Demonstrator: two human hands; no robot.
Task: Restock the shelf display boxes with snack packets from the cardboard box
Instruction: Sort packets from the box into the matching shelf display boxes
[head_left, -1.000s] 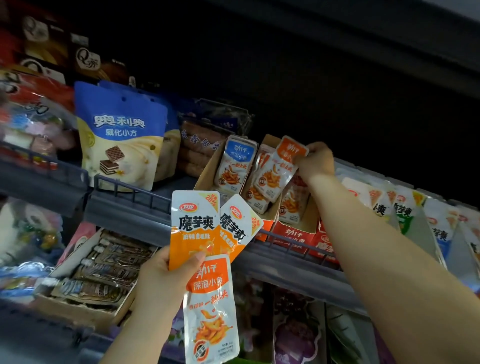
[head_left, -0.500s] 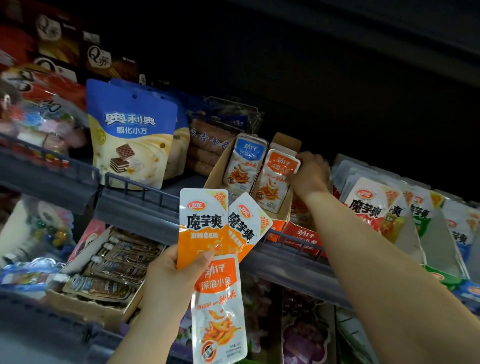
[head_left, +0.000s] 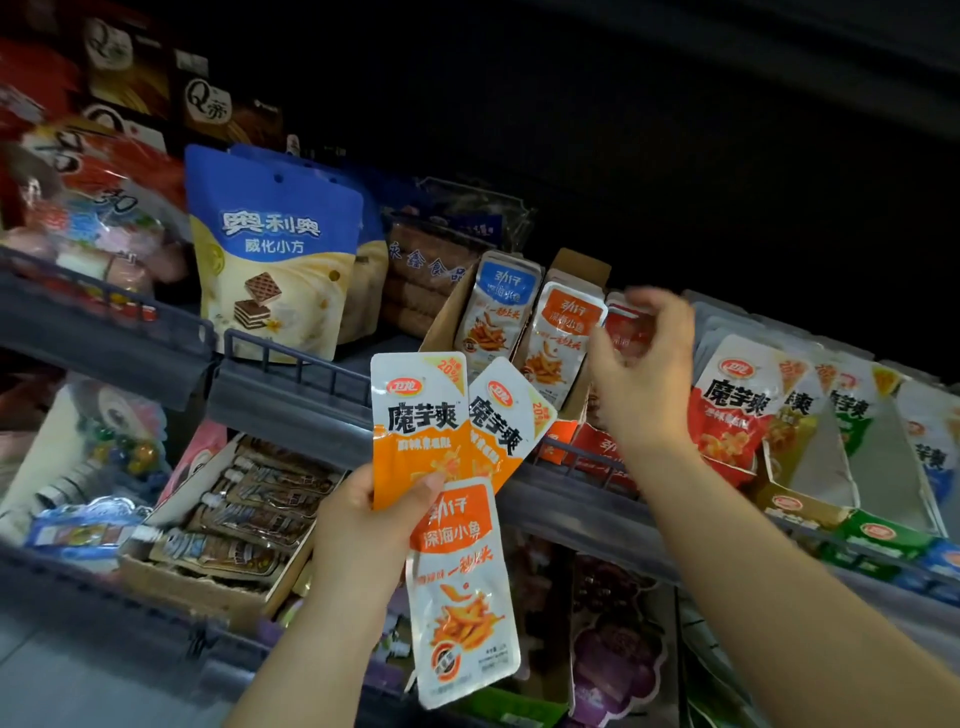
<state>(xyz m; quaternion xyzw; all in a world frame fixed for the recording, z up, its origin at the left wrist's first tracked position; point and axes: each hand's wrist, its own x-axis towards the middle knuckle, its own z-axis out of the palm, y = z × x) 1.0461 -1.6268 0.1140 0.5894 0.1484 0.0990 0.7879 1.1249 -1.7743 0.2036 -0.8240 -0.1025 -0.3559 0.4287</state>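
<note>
I see a dark grey railed shelf bearing a brown cardboard display box just left of my right fingers.

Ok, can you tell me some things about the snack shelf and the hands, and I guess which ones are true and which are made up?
1. The left hand holds three snack packets. True.
2. The right hand grips a packet. False: it is raised by the display box and holds nothing.
3. A blue-topped packet and an orange-topped packet stand side by side in the display box. True.
4. The blue wafer bag stands to the right of the display box. False: it stands to its left.
</note>
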